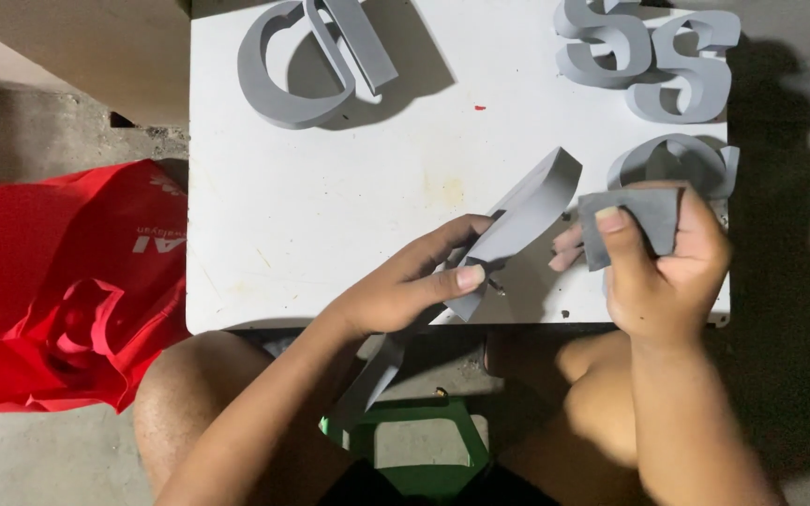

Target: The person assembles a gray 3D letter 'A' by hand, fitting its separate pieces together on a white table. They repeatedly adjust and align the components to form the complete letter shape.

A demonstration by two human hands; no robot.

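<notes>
Seen from above, my left hand [405, 286] pinches a long grey strip [517, 225] between thumb and fingers near its middle, holding it tilted over the white board [330, 206] with its upper end pointing away from me and its lower end dipping past the board's near edge. My right hand [663, 272] closes thumb against fingers on a small grey pad [635, 220], held upright just beside the strip's upper end; whether the two touch I cannot tell.

The strip looks like a light, foam-like or thin plastic band, stiff enough to hold its line yet likely to flex if squeezed hard, so I judge a grip on its flat faces near the middle the safest. Its matte face does not look slippery.

Around my hands lie other grey shapes: a large ring-shaped piece with a bar across it [316, 61] at the board's far left, two S-shaped letters [653, 52] at the far right, and a curved piece [677, 159] partly hidden behind my right hand, crowding that corner. A red bag [67, 290] sits on the floor to my left, and a green stool [424, 445] shows between my knees.
</notes>
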